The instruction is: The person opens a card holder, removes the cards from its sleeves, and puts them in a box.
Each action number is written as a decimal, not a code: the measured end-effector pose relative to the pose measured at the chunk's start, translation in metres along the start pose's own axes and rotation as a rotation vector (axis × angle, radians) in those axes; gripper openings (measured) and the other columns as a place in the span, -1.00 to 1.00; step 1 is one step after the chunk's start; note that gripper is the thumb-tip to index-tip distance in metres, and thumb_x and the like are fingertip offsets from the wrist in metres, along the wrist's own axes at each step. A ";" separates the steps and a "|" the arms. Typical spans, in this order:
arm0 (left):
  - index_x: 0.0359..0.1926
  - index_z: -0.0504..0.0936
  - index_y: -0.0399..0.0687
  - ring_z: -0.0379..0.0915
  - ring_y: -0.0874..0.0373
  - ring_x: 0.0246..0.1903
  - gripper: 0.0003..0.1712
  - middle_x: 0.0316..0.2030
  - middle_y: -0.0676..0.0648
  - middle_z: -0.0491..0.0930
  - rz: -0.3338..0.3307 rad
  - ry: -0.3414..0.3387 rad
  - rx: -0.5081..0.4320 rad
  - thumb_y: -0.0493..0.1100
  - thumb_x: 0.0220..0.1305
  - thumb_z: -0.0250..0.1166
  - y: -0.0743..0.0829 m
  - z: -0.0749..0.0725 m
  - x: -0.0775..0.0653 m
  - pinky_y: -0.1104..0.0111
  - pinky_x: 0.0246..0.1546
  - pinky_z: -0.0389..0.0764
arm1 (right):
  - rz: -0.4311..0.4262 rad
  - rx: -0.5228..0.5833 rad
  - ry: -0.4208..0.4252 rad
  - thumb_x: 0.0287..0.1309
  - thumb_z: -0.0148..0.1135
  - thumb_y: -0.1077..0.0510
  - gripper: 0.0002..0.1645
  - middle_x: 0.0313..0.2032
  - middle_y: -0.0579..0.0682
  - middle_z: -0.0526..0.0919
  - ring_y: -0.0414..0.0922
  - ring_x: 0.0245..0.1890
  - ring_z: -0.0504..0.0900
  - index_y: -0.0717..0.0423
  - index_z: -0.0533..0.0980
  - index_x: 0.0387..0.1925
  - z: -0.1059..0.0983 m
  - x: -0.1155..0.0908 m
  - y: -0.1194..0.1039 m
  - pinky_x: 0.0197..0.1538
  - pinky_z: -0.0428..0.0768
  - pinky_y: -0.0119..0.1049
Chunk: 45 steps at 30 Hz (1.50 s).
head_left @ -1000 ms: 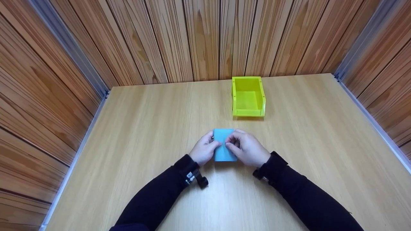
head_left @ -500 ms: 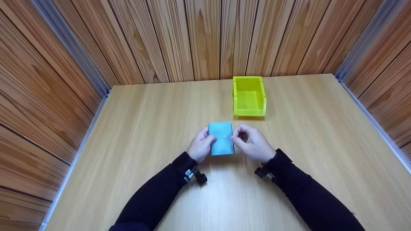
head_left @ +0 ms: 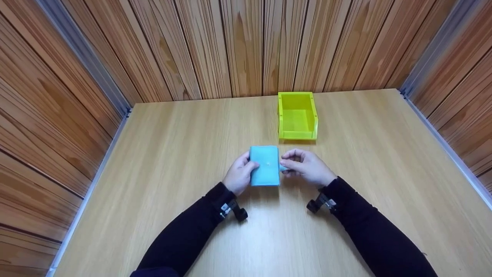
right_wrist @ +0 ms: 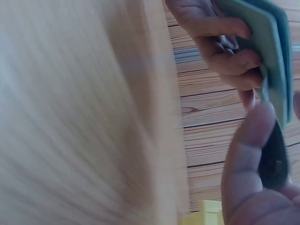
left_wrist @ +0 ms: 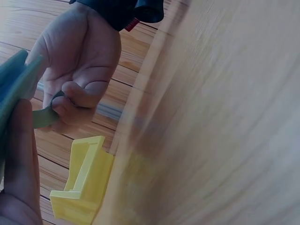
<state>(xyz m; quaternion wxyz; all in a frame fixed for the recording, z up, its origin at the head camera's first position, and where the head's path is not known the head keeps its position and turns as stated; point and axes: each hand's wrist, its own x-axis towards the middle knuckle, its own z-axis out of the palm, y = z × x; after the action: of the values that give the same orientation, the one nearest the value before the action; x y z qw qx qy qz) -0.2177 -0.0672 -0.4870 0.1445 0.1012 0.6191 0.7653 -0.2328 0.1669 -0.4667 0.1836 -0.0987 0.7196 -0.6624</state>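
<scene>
A light-blue wallet [head_left: 265,175] is held up over the table, its front facing the head camera with a small snap stud in the middle. My left hand [head_left: 237,175] grips its left side, thumb on the front and fingers behind. Off the right edge, my right hand [head_left: 307,167] pinches the wallet's short strap [head_left: 283,168]. In the left wrist view that strap [left_wrist: 44,118] bends from the wallet [left_wrist: 21,89] into the curled right fingers. The right wrist view shows the dark underside of the strap tab [right_wrist: 274,161] beside the right thumb [right_wrist: 246,157].
A yellow open-front bin [head_left: 298,119] stands beyond the hands near the back of the wooden table [head_left: 184,154]. Wood-panelled walls [head_left: 246,50] close in the back and both sides. Each wrist wears a black strap with a small camera.
Earlier my right fingers were on the wallet's front; they have moved right, past its edge, drawing the strap off the stud. The wallet shifted slightly away and left, still in my left hand.
</scene>
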 end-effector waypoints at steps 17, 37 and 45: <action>0.44 0.12 -0.23 0.50 -0.03 0.14 -0.37 0.23 -0.25 0.46 0.007 -0.043 0.135 -0.28 0.40 0.01 -0.002 0.004 0.000 0.14 0.10 0.61 | 0.086 0.136 0.045 0.27 0.19 0.28 -0.76 -0.32 0.01 0.69 -0.14 -0.32 0.67 0.38 0.58 -0.10 0.013 0.000 0.009 -0.24 0.74 -0.29; 0.50 0.13 0.09 -0.16 -0.10 0.52 0.30 0.54 -0.10 -0.04 0.485 -0.138 1.349 0.37 -0.22 0.55 0.036 0.026 -0.027 -0.08 0.48 0.04 | 0.049 0.062 0.053 0.26 0.11 0.32 -0.76 -0.34 -0.02 0.66 -0.18 -0.35 0.66 0.40 0.58 -0.12 0.013 -0.002 0.009 -0.27 0.75 -0.28; 0.46 0.24 0.12 0.07 -0.10 0.44 0.16 0.48 -0.14 0.11 0.311 -0.216 1.357 0.12 -0.16 0.62 0.027 0.022 -0.022 -0.01 0.44 0.19 | 0.086 -0.052 -0.001 0.25 0.13 0.29 -0.68 -0.17 0.10 0.69 -0.10 -0.26 0.72 0.41 0.58 -0.03 0.013 -0.002 0.011 -0.19 0.75 -0.20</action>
<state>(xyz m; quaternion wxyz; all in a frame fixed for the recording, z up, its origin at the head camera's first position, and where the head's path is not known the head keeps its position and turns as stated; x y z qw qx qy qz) -0.1925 -0.0598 -0.4555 -0.0010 0.3317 0.9202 0.2078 -0.2245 0.1575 -0.4782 0.2097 -0.0726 0.7400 -0.6350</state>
